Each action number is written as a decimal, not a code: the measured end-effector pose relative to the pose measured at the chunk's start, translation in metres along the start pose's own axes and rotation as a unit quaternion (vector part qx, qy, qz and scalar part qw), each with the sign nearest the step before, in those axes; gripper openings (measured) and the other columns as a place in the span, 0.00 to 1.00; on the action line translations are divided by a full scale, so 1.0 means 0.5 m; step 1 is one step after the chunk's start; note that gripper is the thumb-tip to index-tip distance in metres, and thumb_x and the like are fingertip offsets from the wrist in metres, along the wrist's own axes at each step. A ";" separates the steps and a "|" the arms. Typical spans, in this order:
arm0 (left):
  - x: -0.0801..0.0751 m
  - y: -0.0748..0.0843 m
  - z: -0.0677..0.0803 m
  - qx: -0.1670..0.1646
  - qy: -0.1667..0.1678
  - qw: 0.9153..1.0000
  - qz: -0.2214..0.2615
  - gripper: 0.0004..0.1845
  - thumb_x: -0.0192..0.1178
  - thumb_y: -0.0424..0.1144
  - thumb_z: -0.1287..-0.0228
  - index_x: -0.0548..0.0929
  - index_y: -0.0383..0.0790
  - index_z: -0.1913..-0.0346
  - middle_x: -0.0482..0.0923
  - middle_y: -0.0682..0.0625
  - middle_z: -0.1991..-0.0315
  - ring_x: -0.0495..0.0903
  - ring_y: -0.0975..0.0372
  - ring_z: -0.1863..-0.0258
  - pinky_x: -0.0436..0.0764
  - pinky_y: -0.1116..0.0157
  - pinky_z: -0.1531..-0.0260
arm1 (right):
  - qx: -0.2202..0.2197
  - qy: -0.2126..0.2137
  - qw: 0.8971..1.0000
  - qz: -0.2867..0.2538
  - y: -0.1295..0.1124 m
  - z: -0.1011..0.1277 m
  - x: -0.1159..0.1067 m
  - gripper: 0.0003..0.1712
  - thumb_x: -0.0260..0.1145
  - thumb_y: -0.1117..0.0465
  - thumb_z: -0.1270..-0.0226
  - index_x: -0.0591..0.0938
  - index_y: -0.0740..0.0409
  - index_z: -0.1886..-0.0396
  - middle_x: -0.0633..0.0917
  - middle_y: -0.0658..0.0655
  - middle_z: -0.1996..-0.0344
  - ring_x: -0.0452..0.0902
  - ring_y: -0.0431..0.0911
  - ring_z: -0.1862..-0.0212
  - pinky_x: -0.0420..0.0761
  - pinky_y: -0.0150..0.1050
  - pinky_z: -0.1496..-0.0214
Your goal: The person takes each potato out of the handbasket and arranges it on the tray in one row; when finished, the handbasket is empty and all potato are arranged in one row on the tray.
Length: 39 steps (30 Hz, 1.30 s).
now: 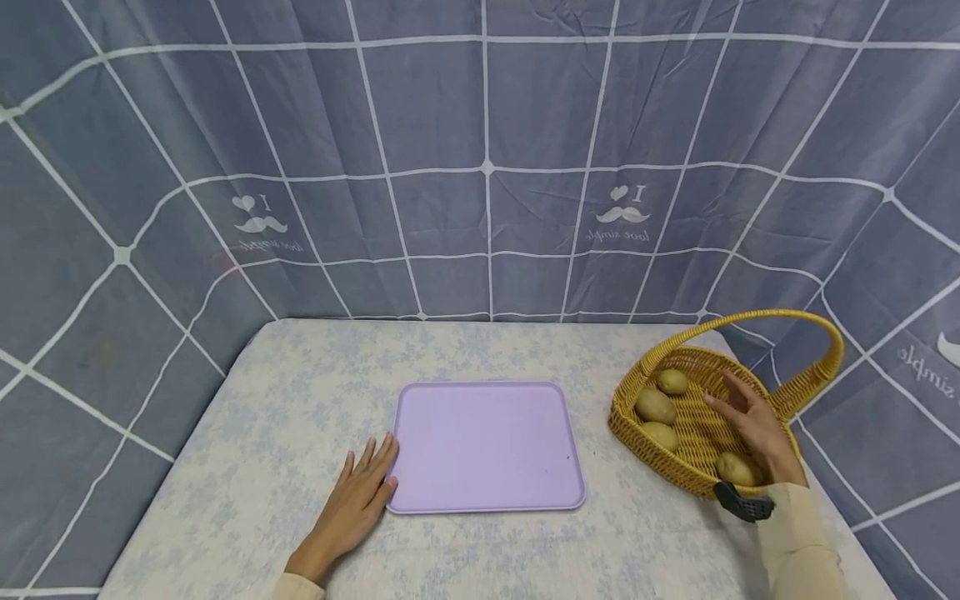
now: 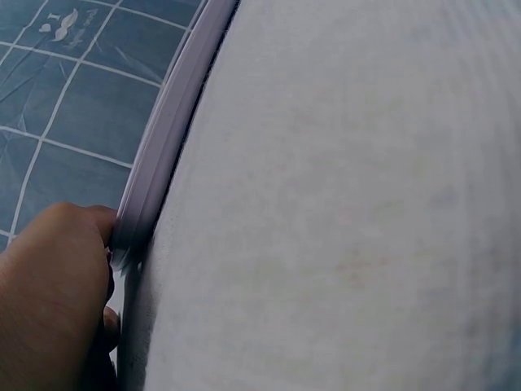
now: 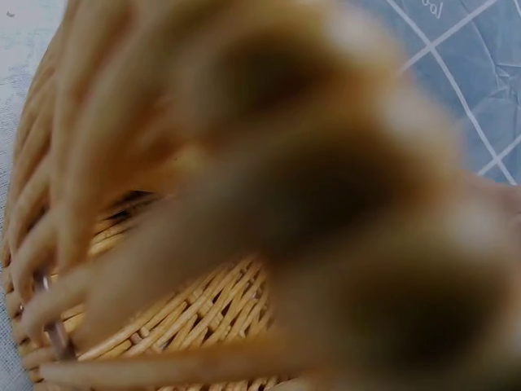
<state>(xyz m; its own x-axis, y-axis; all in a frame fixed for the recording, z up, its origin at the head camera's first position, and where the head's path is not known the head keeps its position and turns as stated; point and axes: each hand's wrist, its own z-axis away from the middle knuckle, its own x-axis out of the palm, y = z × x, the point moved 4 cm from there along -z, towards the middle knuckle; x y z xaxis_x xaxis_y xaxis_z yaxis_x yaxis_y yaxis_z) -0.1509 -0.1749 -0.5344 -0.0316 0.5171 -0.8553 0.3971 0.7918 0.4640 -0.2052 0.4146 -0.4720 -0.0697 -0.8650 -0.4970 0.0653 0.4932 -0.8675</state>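
Observation:
A lilac tray (image 1: 487, 446) lies flat in the middle of the table with nothing on it. My left hand (image 1: 367, 479) rests flat on the tablecloth, fingers straight, touching the tray's near left corner. In the left wrist view that hand (image 2: 49, 309) presses against the tray's rim (image 2: 163, 155). My right hand (image 1: 750, 417) hovers inside a yellow wicker basket (image 1: 630, 425) at the right, fingers spread and loose, holding nothing. Several potatoes (image 1: 655, 406) lie in the basket, and one (image 1: 738, 468) lies just below my palm. The right wrist view shows only blurred fingers (image 3: 309, 187) over wicker (image 3: 179, 318).
The table wears a pale flowered cloth (image 1: 300, 400). A grey-blue checked curtain (image 1: 487, 167) closes in the back and both sides. The basket's tall arched handle (image 1: 765, 317) rises over my right hand. The basket stands close to the table's right edge.

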 end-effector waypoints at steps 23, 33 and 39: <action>0.007 -0.002 0.001 -0.006 0.009 1.000 -0.006 0.28 0.43 0.49 0.33 0.54 0.48 0.32 0.49 0.56 0.32 0.48 0.53 0.33 0.38 0.51 0.35 | 0.013 -0.140 0.987 0.072 0.013 0.012 0.033 0.40 0.58 0.53 0.38 0.54 0.69 0.35 0.58 0.74 0.39 0.56 0.67 0.40 0.70 0.50 0.47; 0.010 -0.001 0.003 -0.009 0.006 1.000 -0.004 0.28 0.42 0.49 0.33 0.53 0.48 0.32 0.49 0.55 0.32 0.47 0.53 0.33 0.37 0.51 0.35 | -0.010 -0.136 0.986 0.100 0.003 0.039 0.017 0.36 0.60 0.56 0.40 0.59 0.73 0.38 0.65 0.75 0.43 0.61 0.65 0.42 0.68 0.18 0.58; 0.007 0.000 0.001 0.005 0.010 1.000 -0.011 0.28 0.42 0.48 0.33 0.53 0.46 0.32 0.51 0.51 0.32 0.48 0.50 0.33 0.37 0.50 0.36 | -0.001 -0.170 0.979 0.116 -0.009 0.052 0.010 0.35 0.61 0.58 0.41 0.62 0.77 0.41 0.69 0.75 0.46 0.64 0.64 0.45 0.70 0.21 0.58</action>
<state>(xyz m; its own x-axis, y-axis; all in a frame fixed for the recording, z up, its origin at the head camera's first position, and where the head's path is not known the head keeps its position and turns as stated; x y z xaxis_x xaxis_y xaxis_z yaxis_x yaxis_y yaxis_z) -0.1503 -0.1735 -0.5374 -0.0588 0.5052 -0.8610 0.4052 0.8003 0.4419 -0.1800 0.4054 -0.4699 0.2819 -0.7103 -0.6450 0.0373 0.6799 -0.7324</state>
